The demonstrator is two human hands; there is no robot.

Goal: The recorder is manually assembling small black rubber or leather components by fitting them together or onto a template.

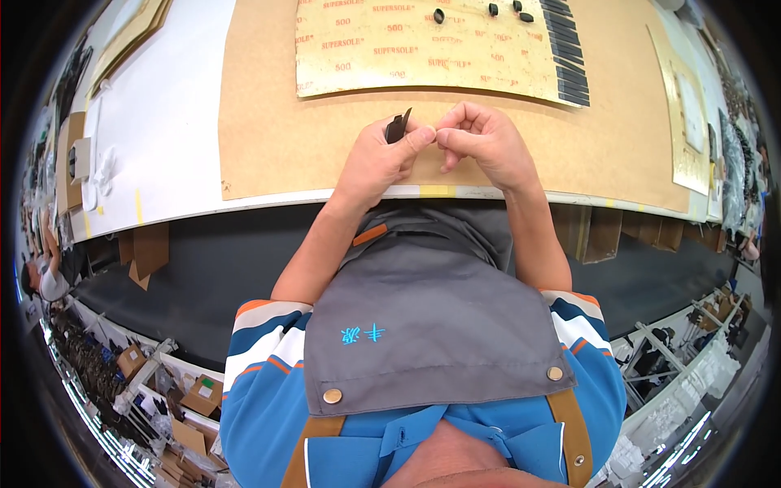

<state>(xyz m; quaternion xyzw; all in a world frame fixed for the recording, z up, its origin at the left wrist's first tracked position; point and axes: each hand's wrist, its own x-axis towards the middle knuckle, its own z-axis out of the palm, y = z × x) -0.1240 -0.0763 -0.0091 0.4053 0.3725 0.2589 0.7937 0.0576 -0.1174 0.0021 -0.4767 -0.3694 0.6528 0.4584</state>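
My left hand (382,154) is closed around a black strip (397,128), whose pointed end sticks up past the fingers. Thumb and fingertips of my right hand (488,145) are pinched together and meet the left fingertips. Whatever lies between them is too small and covered to make out. Just beyond both hands lies a yellowish printed sheet (390,69). Several flat black strips (572,69) are lined up along its right edge. A few small black rings, one of them a ring (439,15) standing apart, rest on its far part.
Under the sheet is a brown board (268,146) on a white table (175,122). Framed yellowish panels lie left and right, including the right panel (682,114). Below the table edge are cardboard pieces (146,252). Another person (50,272) is at the far left.
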